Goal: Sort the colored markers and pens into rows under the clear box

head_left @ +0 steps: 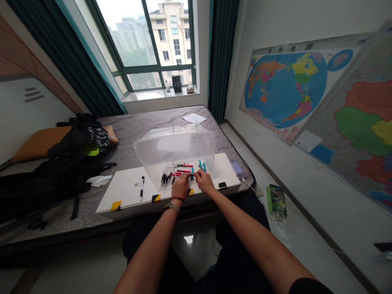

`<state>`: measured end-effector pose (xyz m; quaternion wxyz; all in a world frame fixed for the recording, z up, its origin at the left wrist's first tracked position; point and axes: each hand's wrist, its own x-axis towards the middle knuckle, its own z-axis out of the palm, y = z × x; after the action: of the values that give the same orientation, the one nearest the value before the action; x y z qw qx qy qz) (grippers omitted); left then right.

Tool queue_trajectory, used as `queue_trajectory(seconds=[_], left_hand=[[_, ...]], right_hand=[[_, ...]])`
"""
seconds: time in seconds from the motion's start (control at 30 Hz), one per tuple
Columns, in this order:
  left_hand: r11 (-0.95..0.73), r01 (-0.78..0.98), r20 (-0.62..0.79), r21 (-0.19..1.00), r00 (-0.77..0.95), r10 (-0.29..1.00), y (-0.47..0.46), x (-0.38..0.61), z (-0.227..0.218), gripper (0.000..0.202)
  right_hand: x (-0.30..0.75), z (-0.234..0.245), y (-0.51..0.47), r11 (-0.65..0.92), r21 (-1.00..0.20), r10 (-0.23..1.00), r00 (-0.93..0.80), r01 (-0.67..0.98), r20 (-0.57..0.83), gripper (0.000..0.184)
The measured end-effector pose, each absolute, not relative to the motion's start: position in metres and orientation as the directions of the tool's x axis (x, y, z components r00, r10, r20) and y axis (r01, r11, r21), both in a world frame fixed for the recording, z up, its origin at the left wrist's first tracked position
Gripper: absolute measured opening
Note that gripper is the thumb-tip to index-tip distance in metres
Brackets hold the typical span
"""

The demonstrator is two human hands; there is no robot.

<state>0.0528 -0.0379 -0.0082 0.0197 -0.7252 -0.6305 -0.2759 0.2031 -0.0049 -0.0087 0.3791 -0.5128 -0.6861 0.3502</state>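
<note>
My left hand (181, 186) and my right hand (204, 182) meet at the opening of a clear plastic box (174, 143). Both have their fingers closed around a small teal pen (192, 170) that stands roughly upright between them; its lower part is hidden. Several black pens (165, 179) lie in the box to the left of my hands, and several red pens (183, 171) lie just behind them. More teal pens (204, 166) rest beyond my right hand. A white-and-black pen (142, 188) lies apart, on the white board (122, 188) left of the box.
The white board, with yellow and black tape (116, 205) along its front, rests on a mattress (128, 126). A black backpack (76, 143) lies at the left, a paper sheet (194, 118) behind the box. A green box (276, 199) and cable are on the floor, right.
</note>
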Motion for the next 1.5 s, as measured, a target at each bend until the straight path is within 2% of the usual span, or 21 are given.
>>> queue_trajectory(seconds=[0.3, 0.5, 0.6, 0.73, 0.87, 1.17, 1.33, 1.5], left_hand=[[-0.239, 0.911, 0.453, 0.336, 0.066, 0.889, -0.036, 0.05, -0.012, 0.027], [-0.241, 0.907, 0.461, 0.344, 0.061, 0.885, -0.035, 0.05, -0.013, 0.025], [-0.241, 0.897, 0.474, 0.369, 0.041, 0.88, -0.035, 0.05, -0.012, 0.025], [-0.211, 0.889, 0.457, 0.407, 0.002, 0.889, -0.037, 0.051, -0.009, 0.034], [-0.18, 0.892, 0.435, 0.414, -0.02, 0.9, -0.039, 0.053, -0.006, 0.034], [-0.19, 0.882, 0.425, 0.432, -0.014, 0.905, -0.04, 0.051, -0.002, 0.033], [-0.187, 0.876, 0.418, 0.445, -0.018, 0.908, -0.041, 0.051, -0.001, 0.03], [-0.203, 0.867, 0.437, 0.456, -0.019, 0.899, -0.041, 0.051, -0.001, 0.029]], right_hand=[[0.204, -0.011, -0.003, 0.282, -0.791, 0.959, -0.183, 0.544, 0.216, 0.037], [0.203, -0.008, -0.005, 0.31, -0.809, 0.951, -0.155, 0.499, 0.269, 0.038], [0.203, -0.007, -0.007, 0.271, -0.877, 0.962, -0.135, 0.397, 0.237, 0.038], [0.205, -0.008, -0.006, 0.141, -0.98, 0.985, -0.121, 0.14, 0.124, 0.039], [0.206, -0.011, 0.0, 0.066, -0.996, 0.984, -0.16, -0.063, 0.076, 0.04], [0.209, -0.013, 0.005, 0.031, -0.985, 0.974, -0.216, -0.17, 0.068, 0.039], [0.209, -0.015, 0.005, 0.037, -0.992, 0.971, -0.228, -0.12, 0.064, 0.036], [0.206, -0.017, 0.003, 0.083, -0.98, 0.969, -0.245, 0.18, 0.037, 0.037]])
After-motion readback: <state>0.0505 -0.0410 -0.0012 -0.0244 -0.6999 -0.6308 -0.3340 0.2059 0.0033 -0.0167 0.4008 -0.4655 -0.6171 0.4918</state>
